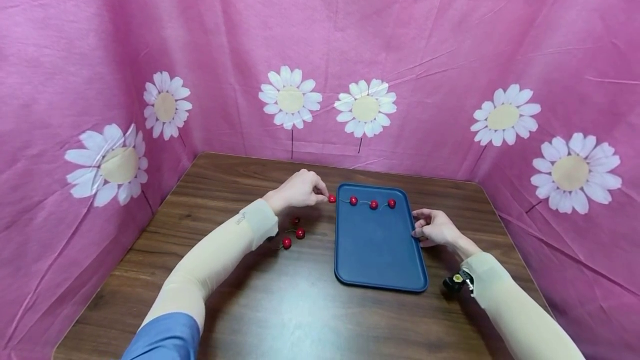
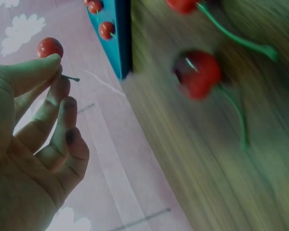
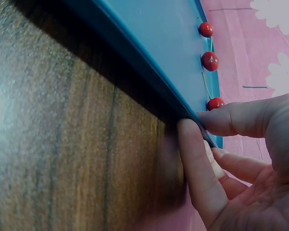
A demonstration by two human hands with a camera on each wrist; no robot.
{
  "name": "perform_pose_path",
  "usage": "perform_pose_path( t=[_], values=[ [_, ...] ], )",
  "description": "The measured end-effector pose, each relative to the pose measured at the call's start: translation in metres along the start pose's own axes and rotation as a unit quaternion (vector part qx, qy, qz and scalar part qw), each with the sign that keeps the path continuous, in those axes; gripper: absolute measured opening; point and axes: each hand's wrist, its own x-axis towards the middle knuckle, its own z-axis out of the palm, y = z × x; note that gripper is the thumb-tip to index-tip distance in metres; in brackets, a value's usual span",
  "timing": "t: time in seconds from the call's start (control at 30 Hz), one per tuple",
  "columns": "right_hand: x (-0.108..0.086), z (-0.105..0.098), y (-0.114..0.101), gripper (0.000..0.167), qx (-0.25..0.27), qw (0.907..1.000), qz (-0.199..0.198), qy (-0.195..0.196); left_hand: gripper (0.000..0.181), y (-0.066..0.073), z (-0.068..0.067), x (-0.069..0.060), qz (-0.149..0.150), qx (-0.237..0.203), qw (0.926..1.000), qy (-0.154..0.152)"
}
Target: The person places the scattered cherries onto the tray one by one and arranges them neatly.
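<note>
Between thumb and fingertips, my left hand [image 1: 300,189] pinches a red cherry [image 2: 50,47] with a short green stem, just left of the blue tray [image 1: 380,249]. Three cherries lie in a row near the tray's far end, one of them a middle cherry [image 1: 373,204]. My right hand [image 1: 436,228] holds the tray's right rim; in the right wrist view its thumb [image 3: 236,119] lies over the edge, with fingers below and beside it. Loose on the table near my left wrist are three more cherries, among them a front cherry [image 1: 286,243].
The brown wooden table [image 1: 280,310] carries everything. A pink curtain [image 1: 330,26] printed with white daisies stands around its back and sides. A black device [image 1: 456,282] is strapped at my right wrist.
</note>
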Motion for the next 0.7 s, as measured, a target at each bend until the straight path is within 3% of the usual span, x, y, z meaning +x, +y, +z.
perform_pose_path(
  t=[0.27, 0.7],
  values=[
    [-0.001, -0.002, -0.002, 0.066, -0.011, 0.9999, -0.003, 0.002, 0.010, 0.018, 0.017, 0.027, 0.013, -0.015, 0.9998, -0.001],
    [0.001, -0.001, 0.001, 0.067, -0.004, 1.0000, 0.000, -0.006, 0.009, 0.049, 0.048, 0.054, 0.034, -0.027, 0.9980, -0.047]
  ],
)
